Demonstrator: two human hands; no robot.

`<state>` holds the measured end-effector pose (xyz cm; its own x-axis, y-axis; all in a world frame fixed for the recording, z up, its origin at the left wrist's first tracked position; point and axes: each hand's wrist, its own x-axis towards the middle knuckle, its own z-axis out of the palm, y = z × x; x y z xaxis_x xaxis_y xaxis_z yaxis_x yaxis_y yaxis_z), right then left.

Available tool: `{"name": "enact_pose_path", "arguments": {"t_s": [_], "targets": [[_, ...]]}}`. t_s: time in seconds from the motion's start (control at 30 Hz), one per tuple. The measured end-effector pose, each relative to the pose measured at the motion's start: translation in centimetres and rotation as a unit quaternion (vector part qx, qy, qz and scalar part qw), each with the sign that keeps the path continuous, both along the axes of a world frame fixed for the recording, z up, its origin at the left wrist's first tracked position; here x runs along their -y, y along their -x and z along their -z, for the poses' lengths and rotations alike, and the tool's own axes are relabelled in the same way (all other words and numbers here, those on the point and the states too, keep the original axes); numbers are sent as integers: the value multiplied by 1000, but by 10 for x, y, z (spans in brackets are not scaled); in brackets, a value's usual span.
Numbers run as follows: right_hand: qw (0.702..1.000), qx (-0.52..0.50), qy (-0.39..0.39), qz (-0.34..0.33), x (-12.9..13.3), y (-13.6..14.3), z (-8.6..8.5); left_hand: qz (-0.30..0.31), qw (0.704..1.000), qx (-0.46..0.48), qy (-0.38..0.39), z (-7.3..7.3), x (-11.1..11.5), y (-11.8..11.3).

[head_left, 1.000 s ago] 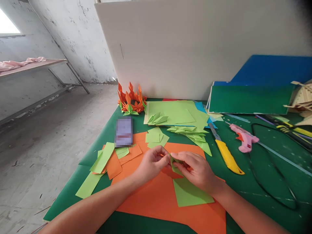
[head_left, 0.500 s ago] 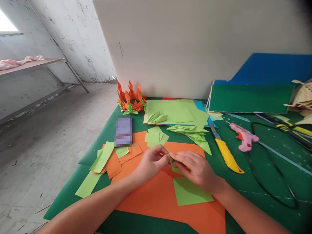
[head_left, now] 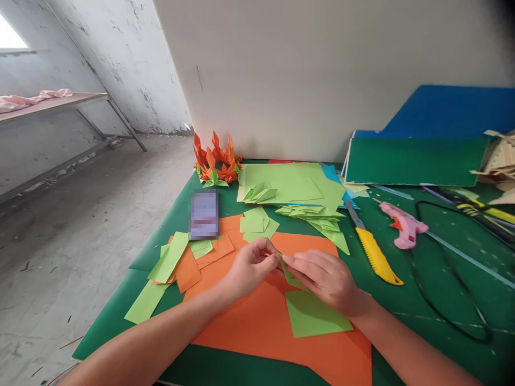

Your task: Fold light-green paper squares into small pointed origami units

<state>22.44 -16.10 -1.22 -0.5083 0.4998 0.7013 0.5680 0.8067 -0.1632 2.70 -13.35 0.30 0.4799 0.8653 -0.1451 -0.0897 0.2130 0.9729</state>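
Between my two hands is a small folded green paper [head_left: 292, 280], partly hidden by the fingers. My left hand [head_left: 254, 268] pinches its upper left end with thumb and bent fingers. My right hand [head_left: 322, 276] is closed on its right side, thumb and fingertips close to the left thumb. Below the right hand, a green paper square [head_left: 317, 317] lies on a large orange sheet [head_left: 245, 327]. Green strips [head_left: 169, 258] and orange pieces [head_left: 188, 272] lie left of my hands. Just beyond them are more green pieces [head_left: 254, 222].
At the back left stands an orange folded-paper crown [head_left: 217, 166], behind a blurred phone-like object [head_left: 204, 214]. Green sheets [head_left: 281, 179] and folded green pieces [head_left: 314, 214] lie behind my hands. On the right are a yellow-handled knife [head_left: 376, 257], a pink glue gun [head_left: 406, 228] and its black cable [head_left: 450, 273].
My right fingers have shifted slightly along the folded green paper, with the hand a little flatter. The left hand keeps its pinch almost in place.
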Motion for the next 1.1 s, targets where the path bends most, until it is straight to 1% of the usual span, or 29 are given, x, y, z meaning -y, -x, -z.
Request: {"name": "enact_pose_path", "arguments": {"t_s": [0.1, 0.2, 0.37, 0.53, 0.7, 0.77, 0.83, 0.9, 1.0, 1.1], "targets": [[999, 17, -29, 2, -1, -1, -2, -1, 1000, 4, 20, -3, 0, -1], [999, 25, -38, 4, -2, -1, -5, 1, 999, 0, 33, -4, -1, -1], [998, 34, -44, -4, -3, -1, -8, 19, 999, 5, 29, -1, -3, 1], [998, 53, -38, -18, -3, -3, -9, 34, 999, -6, 21, 4, -3, 3], [997, 73, -13, -27, -2, -6, -7, 28, 999, -16, 8, 4, -2, 4], [998, 54, 11, -38, -2, -5, -7, 22, 1000, -11, 0, 2, -1, 3], [998, 6, 47, -47, -2, -3, -7, 17, 1000, -7, -11, 1, -1, 2], [993, -49, 98, -41, -2, -1, -8, 18, 1000, -7, -16, -1, -1, 2], [976, -99, 194, -1, -2, 3, -8, 28, 999, -15, -23, -2, -1, 3], [949, -136, 281, 35, -2, 6, -8, 28, 996, -59, -53, -3, -1, 5]]}}
